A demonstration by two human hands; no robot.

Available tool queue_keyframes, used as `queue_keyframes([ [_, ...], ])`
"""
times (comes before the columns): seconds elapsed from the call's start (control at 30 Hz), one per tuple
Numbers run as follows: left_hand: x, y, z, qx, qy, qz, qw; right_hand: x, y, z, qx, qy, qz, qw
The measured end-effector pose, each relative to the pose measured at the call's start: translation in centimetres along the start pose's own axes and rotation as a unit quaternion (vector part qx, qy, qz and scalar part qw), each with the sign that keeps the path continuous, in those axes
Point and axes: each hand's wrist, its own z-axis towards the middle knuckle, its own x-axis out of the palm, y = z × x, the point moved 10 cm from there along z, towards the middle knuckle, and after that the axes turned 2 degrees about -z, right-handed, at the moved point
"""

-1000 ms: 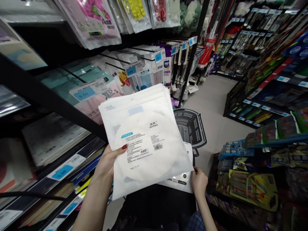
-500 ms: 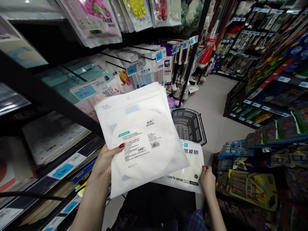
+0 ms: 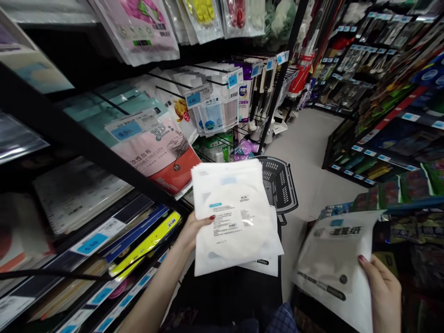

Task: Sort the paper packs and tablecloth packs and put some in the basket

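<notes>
A stack of white steamer paper packs [image 3: 239,249] is gripped at its left edge by my left hand [image 3: 194,229], the thumb pressed on the top pack. That top pack shows its printed back with a round white paper inside. Another pack's front corner peeks out below the stack. Off to the right, my right hand [image 3: 383,286] pinches a single steamer paper pack [image 3: 333,263] by its right edge. This pack shows its front, tilted and slightly blurred, apart from the stack.
A dark shopping basket [image 3: 277,185] stands on the grey floor [image 3: 308,138] beyond the stack. On the left shelf hang disposable tablecloth packs [image 3: 163,157] and glove packs [image 3: 204,16]. Snack bags [image 3: 409,185] fill the rack at right. A black shelf post [image 3: 86,143] slants across the left.
My right hand has moved right, drawing one pack away from the stack. My left hand has shifted right and slightly down with the other packs, uncovering the red tablecloth pack behind.
</notes>
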Motion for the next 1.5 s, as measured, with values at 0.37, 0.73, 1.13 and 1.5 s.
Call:
queue_keyframes([
  [0.37, 1.5, 13.8, 4.2, -0.126, 0.098, 0.019, 0.987, 18.9, 3.2, -8.9, -0.318, 0.181, -0.432, 0.824],
  [0.73, 0.6, 14.0, 4.5, -0.142, 0.081, -0.018, 0.986, 17.5, -6.0, -4.1, -0.342, 0.084, -0.393, 0.85],
  [1.13, 0.0, 14.5, 4.5, -0.146, 0.07, -0.011, 0.987, 11.9, -12.3, 2.7, -0.112, 0.136, -0.303, 0.937],
  [1.5, 0.9, 14.0, 4.0, -0.15, 0.091, -0.017, 0.984, 15.6, -10.2, 2.8, -0.146, 0.122, -0.333, 0.923],
])
